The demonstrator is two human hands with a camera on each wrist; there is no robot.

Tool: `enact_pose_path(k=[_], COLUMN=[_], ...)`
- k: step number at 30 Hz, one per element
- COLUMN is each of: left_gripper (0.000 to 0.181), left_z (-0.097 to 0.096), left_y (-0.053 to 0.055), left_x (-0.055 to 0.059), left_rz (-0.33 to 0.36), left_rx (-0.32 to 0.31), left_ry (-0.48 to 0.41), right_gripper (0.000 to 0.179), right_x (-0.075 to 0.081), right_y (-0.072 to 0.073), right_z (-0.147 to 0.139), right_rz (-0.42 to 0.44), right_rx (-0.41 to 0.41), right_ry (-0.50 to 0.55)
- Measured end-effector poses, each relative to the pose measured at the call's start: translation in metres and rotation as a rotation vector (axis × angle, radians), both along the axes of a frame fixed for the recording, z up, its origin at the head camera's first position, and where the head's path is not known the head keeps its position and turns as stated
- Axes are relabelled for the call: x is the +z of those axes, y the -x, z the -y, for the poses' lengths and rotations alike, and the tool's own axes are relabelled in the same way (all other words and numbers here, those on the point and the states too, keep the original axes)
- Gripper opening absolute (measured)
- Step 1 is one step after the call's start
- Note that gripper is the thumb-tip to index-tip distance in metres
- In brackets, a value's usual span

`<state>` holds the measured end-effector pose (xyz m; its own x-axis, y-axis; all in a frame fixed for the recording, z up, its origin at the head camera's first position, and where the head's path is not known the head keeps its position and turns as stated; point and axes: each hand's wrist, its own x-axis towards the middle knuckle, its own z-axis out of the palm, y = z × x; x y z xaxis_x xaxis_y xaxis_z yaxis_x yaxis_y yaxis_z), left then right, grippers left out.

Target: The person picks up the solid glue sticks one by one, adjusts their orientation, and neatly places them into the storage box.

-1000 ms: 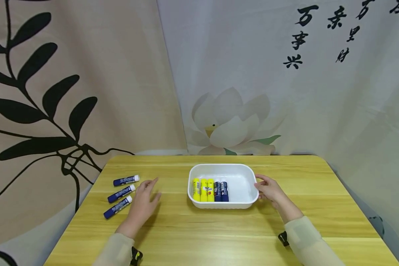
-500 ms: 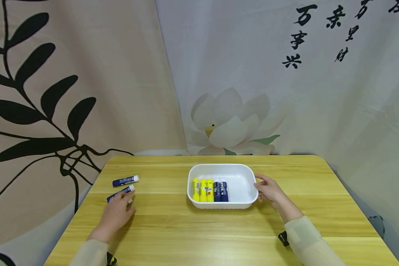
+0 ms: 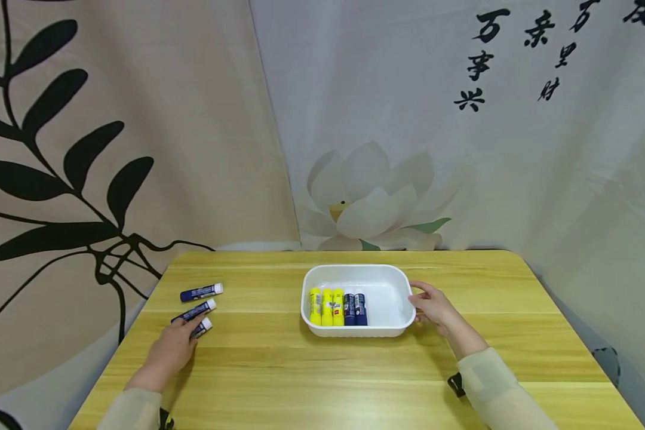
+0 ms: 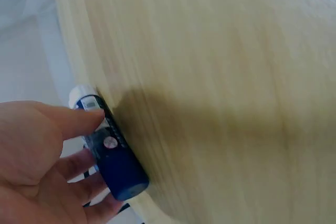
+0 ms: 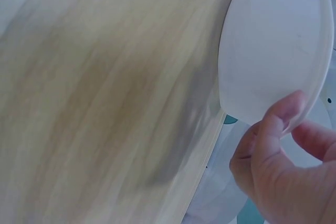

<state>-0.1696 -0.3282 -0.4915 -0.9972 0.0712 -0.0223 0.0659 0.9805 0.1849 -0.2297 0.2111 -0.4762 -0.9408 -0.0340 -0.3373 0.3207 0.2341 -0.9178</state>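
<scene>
At the table's left, my left hand (image 3: 170, 349) grips the nearest of three blue glue sticks with white caps. In the left wrist view the thumb lies along one side of this glue stick (image 4: 119, 160) and the fingers curl behind it. Just beyond the hand lie a second glue stick (image 3: 194, 311) and a farther one (image 3: 201, 292). My right hand (image 3: 434, 307) pinches the right rim of a white plastic tray (image 3: 389, 298). Inside, on the left, yellow glue sticks (image 3: 326, 307) and two blue ones (image 3: 355, 309) lie side by side.
The wooden table (image 3: 279, 382) has rounded far corners. Behind it hangs a pale curtain (image 3: 215, 119) printed with dark leaves, a lotus flower and black characters.
My left hand has moved left and down to the nearest blue glue stick and now grips it. The right hand stays on the tray's rim, and the tray holds the same sticks.
</scene>
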Motion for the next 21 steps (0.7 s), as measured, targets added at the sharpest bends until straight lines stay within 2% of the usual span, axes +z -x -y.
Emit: enact_pose_path(k=[3, 9, 14, 21], left_gripper=[0.050, 0.055, 0.057, 0.057], left_z=[0.002, 0.000, -0.010, -0.029], left_y=[0.001, 0.001, 0.001, 0.006], left_x=[-0.002, -0.001, 0.005, 0.014], left_rz=[-0.020, -0.069, -0.127, -0.161], left_rx=[-0.018, -0.011, -0.024, -0.052], left_ry=[0.013, 0.005, -0.053, -0.142], right_gripper=[0.047, 0.047, 0.048, 0.049], right_x=[0.000, -0.002, -0.002, -0.002], right_y=[0.000, 0.001, 0.001, 0.001], right_z=[0.000, 0.001, 0.000, -0.001], right_rz=[0.000, -0.004, 0.002, 0.004], right_rx=[0.000, 0.001, -0.001, 0.000], right_ry=[0.001, -0.001, -0.002, 0.002])
